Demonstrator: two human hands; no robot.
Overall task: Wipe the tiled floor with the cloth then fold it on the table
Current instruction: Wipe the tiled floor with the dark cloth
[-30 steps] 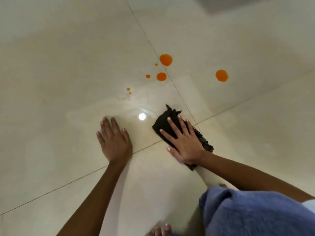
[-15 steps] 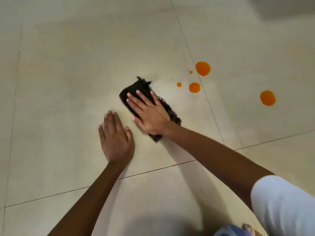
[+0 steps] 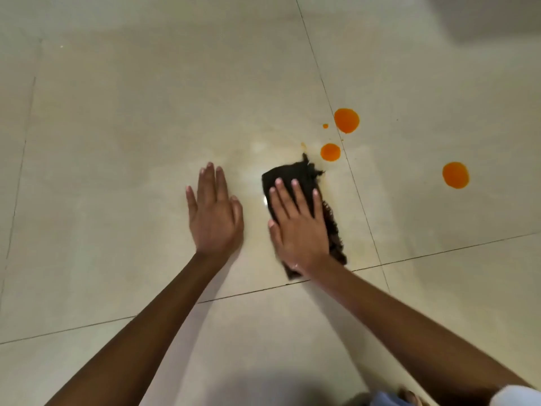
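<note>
A dark brown cloth [image 3: 295, 174] with a frayed edge lies flat on the beige tiled floor [image 3: 131, 127]. My right hand [image 3: 298, 227] presses down on it with straight, spread fingers. My left hand [image 3: 215, 212] rests flat on the bare tile just left of the cloth, fingers straight. Orange spill spots sit beyond and right of the cloth: a large one [image 3: 346, 120], a smaller one [image 3: 330, 152] close to the cloth's far corner, and a third [image 3: 455, 175] farther right. A faint wet smear [image 3: 263, 148] shines on the tile ahead of the hands.
Dark grout lines [image 3: 363, 206] cross the floor beside the cloth. A blue garment [image 3: 386, 399] and a white sleeve [image 3: 515, 397] show at the bottom right edge. A grey shadowed patch [image 3: 497, 16] lies at the top right.
My right hand has slid the cloth rightward, back toward the orange spots, after sweeping left. A small orange drop near the cloth's far corner is now smeared. My left hand stays planted.
</note>
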